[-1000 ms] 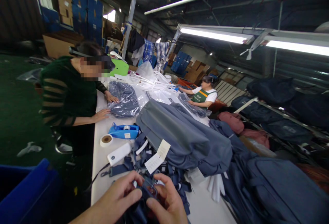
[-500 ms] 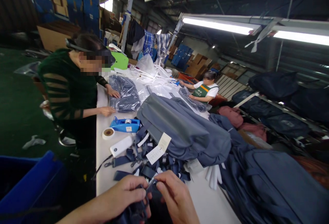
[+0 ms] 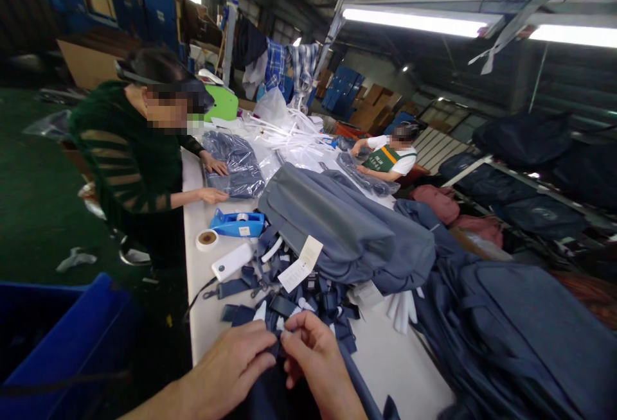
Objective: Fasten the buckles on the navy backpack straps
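Observation:
My left hand (image 3: 234, 363) is closed around dark navy webbing, which looks like a strap (image 3: 270, 389) and hangs down at the bottom of the view. Close beside it, the bent fingers of my right hand (image 3: 315, 357) pinch near the strap's upper end; what lies between those fingertips is too small to make out. Just past both hands lies a pile of navy straps (image 3: 284, 304) with metal hooks and white bits. A navy bag (image 3: 337, 227) rests behind the pile, a white paper tag (image 3: 301, 266) hanging off its near side.
Left of the pile are a white device (image 3: 232, 261), a tape roll (image 3: 207, 240) and a blue tape dispenser (image 3: 237, 222). More navy bags (image 3: 525, 330) are heaped at right. Two co-workers handle plastic-wrapped bags (image 3: 234, 163) across the table. A blue bin (image 3: 58, 330) stands lower left.
My hands have shifted slightly, and the left fingers now cover more of the webbing. A navy strap shows below my right hand. The view has tilted downward a little.

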{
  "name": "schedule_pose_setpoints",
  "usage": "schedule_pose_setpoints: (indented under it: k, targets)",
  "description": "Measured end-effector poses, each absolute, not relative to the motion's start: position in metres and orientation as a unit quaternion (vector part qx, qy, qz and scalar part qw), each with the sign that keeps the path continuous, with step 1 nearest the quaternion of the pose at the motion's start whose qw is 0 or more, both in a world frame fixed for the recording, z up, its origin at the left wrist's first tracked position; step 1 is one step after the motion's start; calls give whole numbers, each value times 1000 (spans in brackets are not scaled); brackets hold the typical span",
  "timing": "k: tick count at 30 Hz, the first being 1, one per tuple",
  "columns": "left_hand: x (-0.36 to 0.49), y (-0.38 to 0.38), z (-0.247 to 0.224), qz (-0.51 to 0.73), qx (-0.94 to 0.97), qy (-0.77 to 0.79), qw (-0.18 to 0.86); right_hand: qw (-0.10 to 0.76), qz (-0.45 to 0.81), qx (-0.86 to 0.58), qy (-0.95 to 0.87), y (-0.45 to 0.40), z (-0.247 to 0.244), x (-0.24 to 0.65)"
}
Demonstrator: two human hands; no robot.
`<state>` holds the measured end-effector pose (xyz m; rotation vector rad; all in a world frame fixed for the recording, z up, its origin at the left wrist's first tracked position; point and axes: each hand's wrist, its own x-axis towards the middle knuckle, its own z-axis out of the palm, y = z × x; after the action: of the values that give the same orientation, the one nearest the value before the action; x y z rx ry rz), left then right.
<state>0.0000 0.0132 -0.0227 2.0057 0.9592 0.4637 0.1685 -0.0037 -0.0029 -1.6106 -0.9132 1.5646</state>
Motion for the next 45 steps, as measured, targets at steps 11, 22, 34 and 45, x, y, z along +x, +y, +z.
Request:
schedule_pose_setpoints:
  k: [11,22,34,45]
  targets:
    - [-27,27,-54,266,842,394,256,242,106,-622,-737,-5,-4,211]
    - [-17,41,-94,205,850,419,246,-166,297,-631,-697,33,12,173]
    - [-36,36,-89,238,820,437,283,-149,326,-628,-691,30,-23,172]
    - [-33,15,-87,214,832,412,303,-50,461,-648,-604,21,-48,174]
